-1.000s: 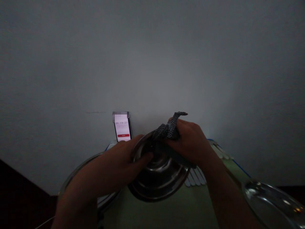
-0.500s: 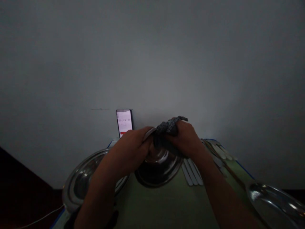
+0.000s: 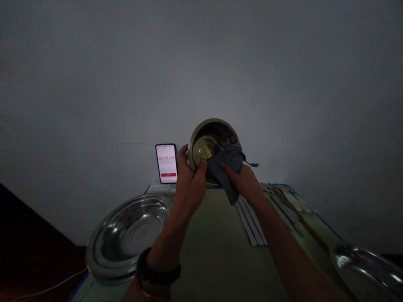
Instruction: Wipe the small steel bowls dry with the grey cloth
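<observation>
A round metal bowl [image 3: 214, 122] is held up above the far part of the table, tilted so that its shiny inside faces me. My left hand [image 3: 190, 180] grips it at the left rim, thumb on the near edge and fingers behind. In my right hand [image 3: 244, 182] is a grey cloth [image 3: 227, 167], bunched and pressed against the bowl's right rim and inside. A loop of the cloth sticks out to the right. The fingers of my right hand are partly hidden by the cloth.
Wide metal basins [image 3: 126, 235], seemingly stacked, stand at the left. A phone [image 3: 166, 163] showing a timer leans on the wall [image 3: 283, 84]. Flat-handled cutlery [image 3: 252, 228] and more utensils [image 3: 286, 205] lie at the right, near a shiny metal dish [image 3: 365, 264]. The tabletop [image 3: 214, 251] is greenish.
The bowl has been raised and turned from opening-down to opening towards me. My left hand has shifted to its left side, and the cloth has moved down from the top edge to the near right rim.
</observation>
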`<state>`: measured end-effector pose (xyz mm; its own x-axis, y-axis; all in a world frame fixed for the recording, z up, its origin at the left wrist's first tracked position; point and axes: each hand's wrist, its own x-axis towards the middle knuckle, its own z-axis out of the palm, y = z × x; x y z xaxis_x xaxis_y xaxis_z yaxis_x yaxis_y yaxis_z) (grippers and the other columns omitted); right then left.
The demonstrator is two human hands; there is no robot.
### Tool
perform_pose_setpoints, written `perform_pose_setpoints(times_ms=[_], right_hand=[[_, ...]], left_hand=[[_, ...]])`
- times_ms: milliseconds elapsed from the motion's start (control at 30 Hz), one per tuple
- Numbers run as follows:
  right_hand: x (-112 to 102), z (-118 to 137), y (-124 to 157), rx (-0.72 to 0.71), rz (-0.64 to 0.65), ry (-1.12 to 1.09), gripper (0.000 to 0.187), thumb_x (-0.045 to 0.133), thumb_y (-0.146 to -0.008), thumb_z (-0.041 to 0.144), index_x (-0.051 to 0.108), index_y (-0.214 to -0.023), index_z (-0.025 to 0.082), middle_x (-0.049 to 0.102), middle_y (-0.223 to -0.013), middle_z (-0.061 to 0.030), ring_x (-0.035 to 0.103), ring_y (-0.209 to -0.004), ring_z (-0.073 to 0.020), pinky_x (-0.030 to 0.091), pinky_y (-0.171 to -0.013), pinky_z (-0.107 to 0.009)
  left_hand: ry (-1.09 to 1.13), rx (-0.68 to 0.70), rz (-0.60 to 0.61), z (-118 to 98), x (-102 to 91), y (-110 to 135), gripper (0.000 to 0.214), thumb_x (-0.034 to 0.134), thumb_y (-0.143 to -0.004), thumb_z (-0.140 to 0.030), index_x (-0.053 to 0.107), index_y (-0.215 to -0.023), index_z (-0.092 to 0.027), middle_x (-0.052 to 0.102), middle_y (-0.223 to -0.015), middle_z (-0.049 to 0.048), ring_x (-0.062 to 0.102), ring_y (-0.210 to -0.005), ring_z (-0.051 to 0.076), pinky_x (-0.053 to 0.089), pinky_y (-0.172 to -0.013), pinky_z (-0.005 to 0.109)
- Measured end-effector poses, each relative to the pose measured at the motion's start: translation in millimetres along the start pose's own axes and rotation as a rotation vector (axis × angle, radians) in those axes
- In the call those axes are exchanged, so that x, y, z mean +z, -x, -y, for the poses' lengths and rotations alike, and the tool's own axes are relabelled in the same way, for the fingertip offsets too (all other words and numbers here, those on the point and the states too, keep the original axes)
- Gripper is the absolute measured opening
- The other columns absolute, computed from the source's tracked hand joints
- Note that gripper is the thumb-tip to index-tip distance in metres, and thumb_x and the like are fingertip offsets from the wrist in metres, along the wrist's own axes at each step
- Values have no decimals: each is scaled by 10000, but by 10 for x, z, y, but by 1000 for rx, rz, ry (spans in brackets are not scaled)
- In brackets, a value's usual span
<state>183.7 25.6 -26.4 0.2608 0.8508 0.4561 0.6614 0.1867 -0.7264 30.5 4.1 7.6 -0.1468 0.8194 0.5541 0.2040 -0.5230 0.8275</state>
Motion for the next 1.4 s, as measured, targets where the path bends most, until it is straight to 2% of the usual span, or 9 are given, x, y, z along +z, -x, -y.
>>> perform_pose_setpoints(times_ms=[100,200,333,500,733,1000,1167,1267,1400], right_hand=[[-123,-51,-51,-12,-68,40,380,606,-770,486,682,-913,141,725,-903,-149,687,-801,-268,497,-653,-349],[-291,-65,-81,-91,-131,215,380,669,-720,477,672,-870,128,711,-855,-159,665,-770,-289,490,-656,-382],[-382,20,-44,-277,-134,274,254,663,-744,391,645,-857,164,686,-826,-112,641,-769,-262,488,-698,-381],[-351,103,27,-498,-213,202,180,652,-731,285,595,-875,194,666,-857,-79,618,-838,-235,476,-740,-349],[-153,110,6,-194,-508,-120,397,657,-687,546,639,-792,163,702,-772,-89,643,-729,-252,475,-650,-358],[6,46,-19,36,-129,-344,403,636,-750,486,669,-960,143,727,-952,-128,679,-905,-271,511,-743,-369],[-177,-140,-117,-86,-26,21,397,671,-736,443,668,-949,109,713,-957,-174,666,-880,-307,504,-744,-415],[-252,-119,-106,-269,-23,217,332,685,-731,400,669,-896,112,706,-907,-164,651,-854,-305,494,-763,-428],[-220,10,-23,-622,-45,214,261,650,-736,256,640,-979,162,684,-956,-101,617,-898,-243,478,-803,-370]], left_hand=[[-80,-113,272,-34,-145,-17,438,584,-809,-452,441,-1110,-167,625,-1114,132,631,-997,245,511,-825,372],[-192,-171,655,-84,-328,-13,425,561,-811,-498,512,-1088,-180,682,-979,103,662,-889,245,530,-725,359],[-337,-143,894,-147,-456,31,427,533,-813,-530,563,-1105,-220,698,-833,49,658,-654,209,511,-537,305],[-232,-154,906,-210,-513,38,443,561,-812,-458,522,-1189,-229,687,-968,75,673,-750,217,549,-613,322],[29,-127,815,-134,-477,-22,383,653,-743,-245,507,-1091,-178,640,-886,45,647,-727,193,566,-583,307],[293,-183,620,78,-107,0,781,733,-706,-338,332,-1357,-177,639,-1124,128,665,-744,199,583,-675,389],[87,-201,709,17,-320,-79,555,610,-805,-457,484,-1298,-235,595,-1288,84,546,-1174,270,428,-991,396],[-86,-227,748,-40,-449,-98,622,565,-824,-489,382,-1384,-288,604,-1275,70,569,-1134,273,441,-942,412],[-271,-156,953,-95,-465,-55,501,587,-794,-462,554,-1231,-220,688,-1054,77,632,-952,276,480,-827,418]])
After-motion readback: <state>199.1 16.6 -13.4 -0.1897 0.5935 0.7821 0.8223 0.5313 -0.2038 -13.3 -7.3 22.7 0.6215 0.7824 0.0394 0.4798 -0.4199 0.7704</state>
